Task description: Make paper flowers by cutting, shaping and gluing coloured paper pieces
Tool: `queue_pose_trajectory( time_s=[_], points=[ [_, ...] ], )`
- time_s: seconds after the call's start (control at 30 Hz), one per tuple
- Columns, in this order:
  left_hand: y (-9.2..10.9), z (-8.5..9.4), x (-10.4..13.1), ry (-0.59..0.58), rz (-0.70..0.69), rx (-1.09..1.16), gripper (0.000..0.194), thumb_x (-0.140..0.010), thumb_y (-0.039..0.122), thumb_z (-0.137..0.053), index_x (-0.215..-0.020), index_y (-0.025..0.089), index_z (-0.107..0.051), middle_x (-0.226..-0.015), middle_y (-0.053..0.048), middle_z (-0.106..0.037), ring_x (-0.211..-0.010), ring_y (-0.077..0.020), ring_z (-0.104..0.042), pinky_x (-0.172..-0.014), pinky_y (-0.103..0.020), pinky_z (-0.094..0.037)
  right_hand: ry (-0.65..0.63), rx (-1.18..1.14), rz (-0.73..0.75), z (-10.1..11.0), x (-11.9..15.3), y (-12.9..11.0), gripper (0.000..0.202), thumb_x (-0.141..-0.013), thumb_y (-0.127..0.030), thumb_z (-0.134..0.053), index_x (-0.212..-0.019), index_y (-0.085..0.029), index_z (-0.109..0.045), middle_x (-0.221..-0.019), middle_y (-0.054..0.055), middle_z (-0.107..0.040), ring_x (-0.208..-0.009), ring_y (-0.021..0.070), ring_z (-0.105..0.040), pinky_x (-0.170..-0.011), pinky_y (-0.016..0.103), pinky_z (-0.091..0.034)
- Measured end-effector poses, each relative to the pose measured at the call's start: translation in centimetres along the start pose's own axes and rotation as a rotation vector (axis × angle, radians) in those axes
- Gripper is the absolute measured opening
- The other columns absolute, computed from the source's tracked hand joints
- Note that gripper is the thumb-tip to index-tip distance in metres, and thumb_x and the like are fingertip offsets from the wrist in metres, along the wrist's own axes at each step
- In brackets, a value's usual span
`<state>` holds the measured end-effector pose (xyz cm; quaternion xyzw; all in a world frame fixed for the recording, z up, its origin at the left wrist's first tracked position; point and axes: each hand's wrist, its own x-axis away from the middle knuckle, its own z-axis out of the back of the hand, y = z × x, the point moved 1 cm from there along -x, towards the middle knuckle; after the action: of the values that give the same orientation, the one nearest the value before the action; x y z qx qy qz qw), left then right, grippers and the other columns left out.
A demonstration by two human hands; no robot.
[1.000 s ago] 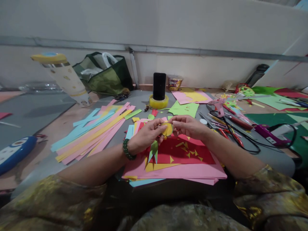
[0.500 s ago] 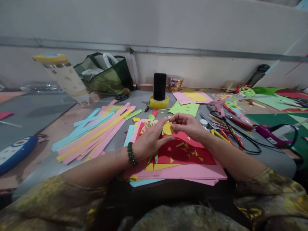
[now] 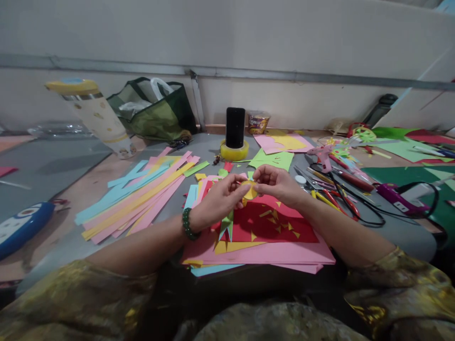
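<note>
A small round yellow paper piece (image 3: 250,190) is pinched between my two hands, above a red sheet (image 3: 280,225). My left hand (image 3: 222,196), with a green bead bracelet at the wrist, grips its left side between thumb and fingers. On the right side, my right hand (image 3: 275,182) holds it with thumb and fingertips. Beneath my left hand lies a pointed green paper strip (image 3: 227,225), partly covered. Small yellow paper scraps (image 3: 279,220) are scattered over the red sheet, which rests on a stack of pink sheets (image 3: 263,255).
Paper strips (image 3: 142,196) fan out at left. A phone (image 3: 235,128) stands in a tape roll (image 3: 234,151) behind my hands. To the right lie a pink glue gun (image 3: 323,158), pliers (image 3: 336,201) and cables. A tumbler (image 3: 97,116) and a green bag (image 3: 156,111) stand at back left.
My left hand has gone from lying flat with fingers stretched to pinching the yellow piece with its thumb. More of the green strip below now shows.
</note>
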<state>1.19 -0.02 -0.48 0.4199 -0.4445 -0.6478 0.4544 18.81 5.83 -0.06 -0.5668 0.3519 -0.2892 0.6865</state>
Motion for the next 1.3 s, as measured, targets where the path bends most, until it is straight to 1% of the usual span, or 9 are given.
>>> queue_pose_trajectory(
  time_s=[0.1, 0.23, 0.37, 0.47, 0.7, 0.83, 1.0, 1.2, 1.3],
  points=[
    [-0.3, 0.2, -0.4, -0.043, 0.081, 0.175, 0.030, -0.081, 0.044, -0.070, -0.085, 0.016, -0.060, -0.073, 0.001, -0.061, -0.057, -0.0091, -0.056, -0.056, -0.022, -0.047, -0.021, 0.049, 0.031, 0.0, 0.2, -0.1, 0.026, -0.067, -0.022, -0.078, -0.083, -0.019, -0.058, -0.069, -0.004, -0.062, -0.060, 0.0094, -0.058, -0.058, 0.024, -0.048],
    [-0.7, 0.4, -0.5, -0.067, 0.101, 0.284, 0.034, -0.071, 0.042, -0.082, -0.076, 0.016, -0.061, -0.069, 0.002, -0.062, -0.057, -0.0081, -0.058, -0.056, -0.021, -0.049, -0.024, 0.122, 0.079, -0.4, 0.5, -0.2, 0.025, -0.071, -0.026, -0.076, -0.085, -0.020, -0.057, -0.073, -0.003, -0.062, -0.063, 0.0108, -0.059, -0.059, 0.025, -0.048],
    [-0.8, 0.4, -0.5, -0.006, 0.131, 0.336, 0.040, -0.065, 0.043, -0.087, -0.076, 0.017, -0.059, -0.069, 0.004, -0.062, -0.060, -0.0098, -0.063, -0.061, -0.023, -0.053, 0.049, 0.189, 0.126, -0.7, 0.5, -0.1, 0.024, -0.072, -0.026, -0.074, -0.087, -0.020, -0.056, -0.075, -0.003, -0.061, -0.066, 0.0115, -0.060, -0.062, 0.026, -0.049],
    [-0.7, 0.3, -0.4, -0.021, 0.151, 0.359, 0.040, -0.065, 0.042, -0.087, -0.076, 0.016, -0.059, -0.071, 0.003, -0.063, -0.063, -0.0102, -0.065, -0.062, -0.022, -0.053, 0.054, 0.211, 0.134, -0.8, 0.5, 0.1, 0.024, -0.072, -0.026, -0.072, -0.088, -0.020, -0.056, -0.075, -0.003, -0.061, -0.065, 0.0115, -0.059, -0.061, 0.025, -0.048],
    [-0.4, 0.5, -0.6, -0.073, 0.141, 0.274, 0.029, -0.068, 0.033, -0.083, -0.071, 0.015, -0.060, -0.066, 0.005, -0.058, -0.058, -0.0063, -0.055, -0.056, -0.018, -0.047, -0.070, 0.285, 0.158, -0.6, 0.8, -0.3, 0.025, -0.075, -0.026, -0.069, -0.094, -0.021, -0.054, -0.071, -0.004, -0.059, -0.062, 0.0122, -0.056, -0.059, 0.026, -0.046],
    [-0.6, 0.6, -0.8, -0.079, 0.126, 0.265, 0.027, -0.069, 0.032, -0.082, -0.070, 0.015, -0.061, -0.065, 0.004, -0.058, -0.057, -0.0071, -0.055, -0.056, -0.019, -0.047, 0.007, 0.324, 0.158, -0.7, 0.8, -0.3, 0.024, -0.072, -0.024, -0.068, -0.093, -0.022, -0.056, -0.073, -0.002, -0.062, -0.066, 0.0140, -0.060, -0.061, 0.027, -0.048],
    [-1.0, 0.6, -0.8, -0.053, 0.177, 0.343, 0.025, -0.067, 0.026, -0.083, -0.074, 0.015, -0.062, -0.067, 0.003, -0.064, -0.061, -0.0098, -0.064, -0.062, -0.022, -0.052, 0.105, 0.346, 0.150, -0.8, 0.7, -0.1, 0.016, -0.073, -0.027, -0.068, -0.085, -0.020, -0.062, -0.076, 0.002, -0.068, -0.064, 0.0147, -0.063, -0.060, 0.028, -0.052],
    [-0.6, 0.5, -0.7, -0.058, 0.233, 0.374, 0.020, -0.068, 0.019, -0.082, -0.075, 0.014, -0.065, -0.069, 0.001, -0.068, -0.061, -0.0108, -0.069, -0.062, -0.020, -0.054, 0.121, 0.488, 0.333, -1.2, 1.3, -0.6, 0.004, -0.079, -0.022, -0.063, -0.080, -0.019, -0.066, -0.077, 0.004, -0.071, -0.069, 0.0164, -0.063, -0.068, 0.031, -0.053],
    [-0.5, 0.4, -0.7, -0.045, 0.226, 0.419, 0.023, -0.065, 0.018, -0.084, -0.077, 0.014, -0.065, -0.070, 0.002, -0.069, -0.060, -0.0114, -0.070, -0.062, -0.021, -0.055, 0.096, 0.442, 0.290, -1.2, 1.3, -0.4, 0.004, -0.075, -0.020, -0.063, -0.078, -0.019, -0.065, -0.074, 0.002, -0.068, -0.066, 0.0144, -0.060, -0.063, 0.028, -0.051]
  ],
)
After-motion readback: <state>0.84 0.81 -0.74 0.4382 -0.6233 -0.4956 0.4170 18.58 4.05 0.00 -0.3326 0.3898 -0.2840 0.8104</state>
